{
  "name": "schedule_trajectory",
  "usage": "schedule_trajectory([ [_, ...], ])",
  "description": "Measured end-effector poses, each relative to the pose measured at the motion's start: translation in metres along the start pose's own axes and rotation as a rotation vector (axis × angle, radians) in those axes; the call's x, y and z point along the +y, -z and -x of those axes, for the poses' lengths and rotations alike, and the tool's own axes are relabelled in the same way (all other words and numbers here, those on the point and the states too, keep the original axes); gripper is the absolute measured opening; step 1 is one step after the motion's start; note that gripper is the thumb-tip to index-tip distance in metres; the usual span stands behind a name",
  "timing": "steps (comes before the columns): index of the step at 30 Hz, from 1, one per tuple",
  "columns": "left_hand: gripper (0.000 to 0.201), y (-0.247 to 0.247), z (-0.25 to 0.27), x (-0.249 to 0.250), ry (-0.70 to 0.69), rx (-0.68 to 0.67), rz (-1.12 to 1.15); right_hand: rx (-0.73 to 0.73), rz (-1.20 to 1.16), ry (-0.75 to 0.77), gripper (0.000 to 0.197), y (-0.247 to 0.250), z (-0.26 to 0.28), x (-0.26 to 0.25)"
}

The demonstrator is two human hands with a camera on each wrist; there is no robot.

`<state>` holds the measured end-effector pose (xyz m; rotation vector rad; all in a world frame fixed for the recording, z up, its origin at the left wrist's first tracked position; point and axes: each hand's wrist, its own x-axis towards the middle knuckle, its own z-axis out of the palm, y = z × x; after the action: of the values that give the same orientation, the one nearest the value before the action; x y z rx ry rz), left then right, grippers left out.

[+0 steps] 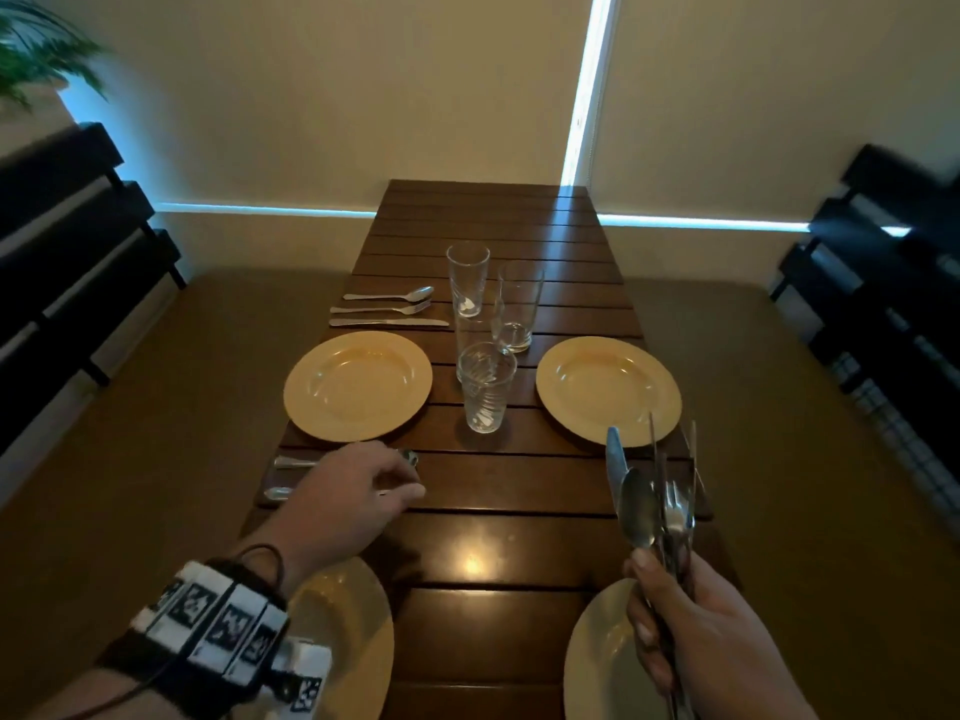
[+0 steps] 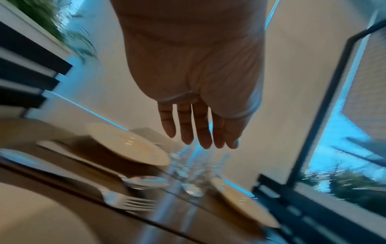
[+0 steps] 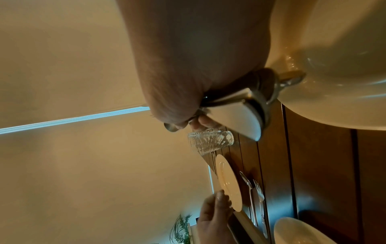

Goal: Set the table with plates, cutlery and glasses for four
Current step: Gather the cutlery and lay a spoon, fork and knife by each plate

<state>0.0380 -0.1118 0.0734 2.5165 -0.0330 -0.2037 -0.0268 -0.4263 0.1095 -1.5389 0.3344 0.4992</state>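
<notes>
Four yellow plates lie on the wooden slatted table (image 1: 498,532): far left (image 1: 358,384), far right (image 1: 608,389), near left (image 1: 348,631) and near right (image 1: 592,667). Three glasses (image 1: 485,387) cluster in the middle. A spoon, fork and knife (image 1: 387,309) lie beyond the far left plate. My left hand (image 1: 384,483) hovers over a spoon (image 2: 146,180) and fork (image 2: 133,202) lying between the two left plates; its fingers (image 2: 194,125) are straight and hold nothing. My right hand (image 1: 665,605) grips a bundle of cutlery (image 1: 649,501), with a knife, a spoon and a fork pointing up, above the near right plate (image 3: 334,66).
Dark slatted chairs stand at the left (image 1: 67,262) and the right (image 1: 893,304) of the table. A potted plant (image 1: 36,49) is at the far left corner. Blinds cover the wall behind. The table's far end (image 1: 488,215) holds nothing.
</notes>
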Motion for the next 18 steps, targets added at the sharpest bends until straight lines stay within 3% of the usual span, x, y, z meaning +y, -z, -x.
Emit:
schedule_trajectory([
  [3,0.014,-0.019,0.027,0.063,-0.07,-0.111,0.17,0.011,0.024,0.022,0.037,0.0,0.01,0.004],
  [7,0.017,-0.065,0.051,0.116,-0.014,-0.279,0.615,-0.033,0.066,0.052,0.034,0.003,0.026,0.006],
  [10,0.026,-0.089,0.066,0.145,0.037,-0.267,0.85,-0.057,0.011,0.068,0.033,0.007,0.034,0.011],
  [12,0.027,-0.096,0.077,0.156,0.066,-0.235,0.902,-0.042,-0.026,0.076,0.031,0.011,0.039,0.019],
  [18,0.023,-0.104,0.104,0.165,0.067,-0.134,0.766,-0.032,-0.067,0.072,0.03,0.018,0.058,0.038],
])
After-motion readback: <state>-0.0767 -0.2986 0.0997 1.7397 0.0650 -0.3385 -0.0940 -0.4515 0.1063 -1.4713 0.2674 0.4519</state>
